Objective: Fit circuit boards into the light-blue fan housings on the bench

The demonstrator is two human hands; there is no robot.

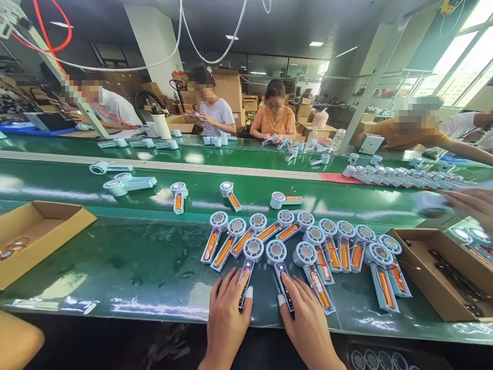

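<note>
My left hand (pixel 230 308) grips the handle of a pale-blue handheld fan (pixel 253 250) at the bench's front edge, its thumb in a white finger cot. My right hand (pixel 304 313) holds a second handheld fan (pixel 276 252) the same way, its thumb also covered. Black circuit boards with small parts lie in both handles, partly hidden by my fingers. Just beyond and to the right are several more open fans (pixel 236 226), their handles showing orange battery cells and thin red wires. Another fan (pixel 304 254) lies beside my right hand.
A cardboard box (pixel 454 277) with dark circuit boards stands at right; another box (pixel 34 231) with wired parts is at left. Several fans lie on the green belt (pixel 200 185) beyond. A blurred hand (pixel 472 205) reaches in at far right. Several co-workers sit opposite.
</note>
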